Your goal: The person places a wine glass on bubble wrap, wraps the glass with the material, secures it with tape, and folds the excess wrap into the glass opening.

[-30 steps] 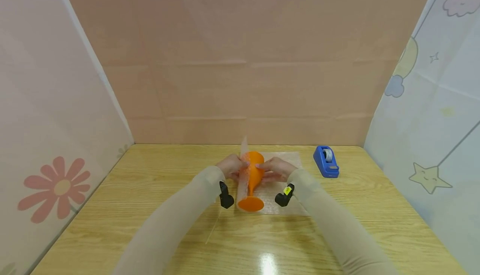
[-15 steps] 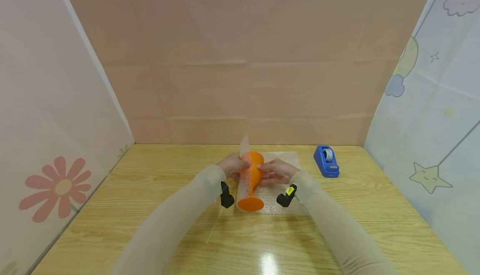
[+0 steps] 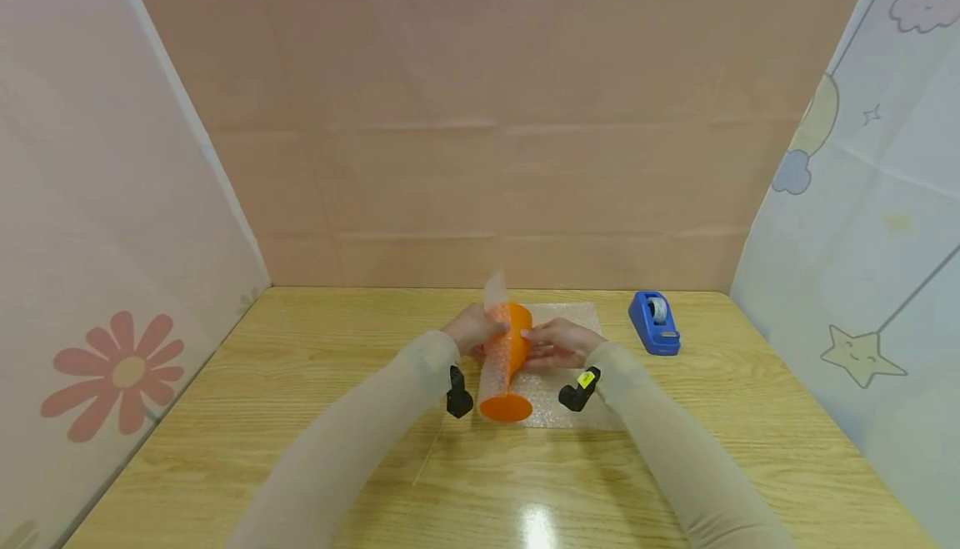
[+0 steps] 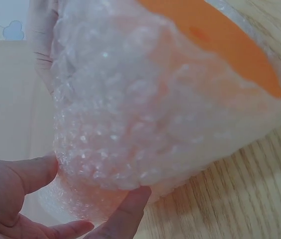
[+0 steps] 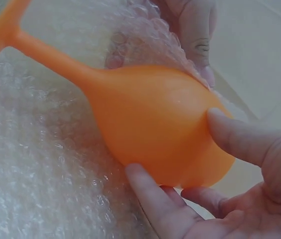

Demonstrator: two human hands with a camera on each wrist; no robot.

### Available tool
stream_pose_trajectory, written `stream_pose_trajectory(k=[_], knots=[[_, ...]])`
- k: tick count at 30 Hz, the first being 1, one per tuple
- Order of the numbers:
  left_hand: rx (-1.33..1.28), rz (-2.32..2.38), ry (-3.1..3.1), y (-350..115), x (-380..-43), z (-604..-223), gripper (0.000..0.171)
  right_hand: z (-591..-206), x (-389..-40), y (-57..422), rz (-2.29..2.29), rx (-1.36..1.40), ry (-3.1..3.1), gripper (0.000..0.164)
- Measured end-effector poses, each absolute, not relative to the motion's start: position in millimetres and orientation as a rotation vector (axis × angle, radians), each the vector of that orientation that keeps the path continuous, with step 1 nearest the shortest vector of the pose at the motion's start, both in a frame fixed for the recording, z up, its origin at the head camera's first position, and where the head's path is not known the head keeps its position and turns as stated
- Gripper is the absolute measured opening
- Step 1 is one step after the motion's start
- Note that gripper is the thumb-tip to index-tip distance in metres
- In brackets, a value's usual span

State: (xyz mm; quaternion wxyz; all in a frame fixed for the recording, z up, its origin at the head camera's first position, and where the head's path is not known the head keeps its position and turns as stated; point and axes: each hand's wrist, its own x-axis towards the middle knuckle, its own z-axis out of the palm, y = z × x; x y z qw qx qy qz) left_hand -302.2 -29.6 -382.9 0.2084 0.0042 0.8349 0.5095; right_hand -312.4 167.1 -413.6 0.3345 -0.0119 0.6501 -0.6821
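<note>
An orange wine glass (image 3: 519, 345) lies on its side on a sheet of bubble wrap (image 3: 551, 403), its round foot facing me. The sheet's left part stands up and folds over the bowl's left side. My left hand (image 3: 471, 328) holds this flap, thumb on the outside; in the left wrist view the bubble wrap (image 4: 115, 119) hides most of the glass. From the right, my right hand (image 3: 564, 341) grips the bowl. The right wrist view shows thumb and fingers round the orange bowl (image 5: 155, 119), with the stem and part of the foot bare.
A blue tape dispenser (image 3: 654, 324) with a roll of clear tape stands at the back right of the wooden table (image 3: 300, 382). Behind is a pinkish cloth backdrop (image 3: 495, 157), with printed cloth walls on both sides.
The left hand has moved slightly right, bringing the bubble wrap flap further over the bowl. The glass has shifted a little right too. The right hand stays on the bowl.
</note>
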Motion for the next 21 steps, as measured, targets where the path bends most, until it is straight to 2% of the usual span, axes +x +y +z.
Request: stream_pose_trajectory(k=[14,21], knots=[[0.029,1.373,2.353,-30.4,-305.8,-385.8,0.042,-399.4,-313.7,159.3,-1.576,0.041,2.049,0.050],[0.025,1.370,2.358,-30.6,-306.7,-387.2,0.042,-395.8,-315.1,155.8,-1.576,0.105,2.023,0.051]])
